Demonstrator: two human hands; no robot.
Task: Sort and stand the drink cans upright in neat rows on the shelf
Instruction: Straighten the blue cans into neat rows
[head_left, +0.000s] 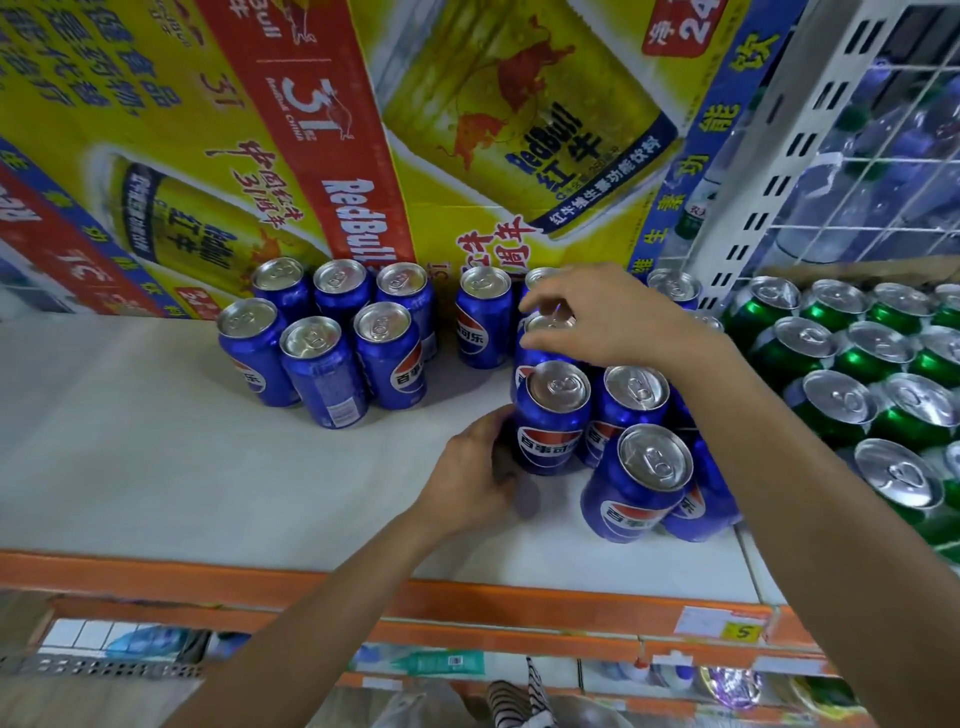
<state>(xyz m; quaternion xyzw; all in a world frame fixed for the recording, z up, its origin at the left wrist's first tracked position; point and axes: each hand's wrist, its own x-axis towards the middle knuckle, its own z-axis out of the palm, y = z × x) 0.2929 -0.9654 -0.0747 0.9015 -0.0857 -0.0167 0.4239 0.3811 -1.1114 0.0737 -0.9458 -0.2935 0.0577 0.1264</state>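
Observation:
Blue Pepsi cans stand upright on the white shelf (156, 457). A cluster of several cans (322, 358) sits at the back left, and a single can (484, 317) stands beside it. My left hand (472, 475) curls around the lower side of a front blue can (553, 415). My right hand (602, 317) hovers over the top of another blue can (545, 338) behind it, fingertips around its rim. More blue cans (636, 478) stand under my right forearm, partly hidden.
Green cans (852, 374) fill the shelf to the right in rows. Large yellow and red Red Bull cartons (363, 130) form the back wall. A white wire rack (857, 156) with bottles is at upper right. The orange shelf edge (467, 603) runs along the front.

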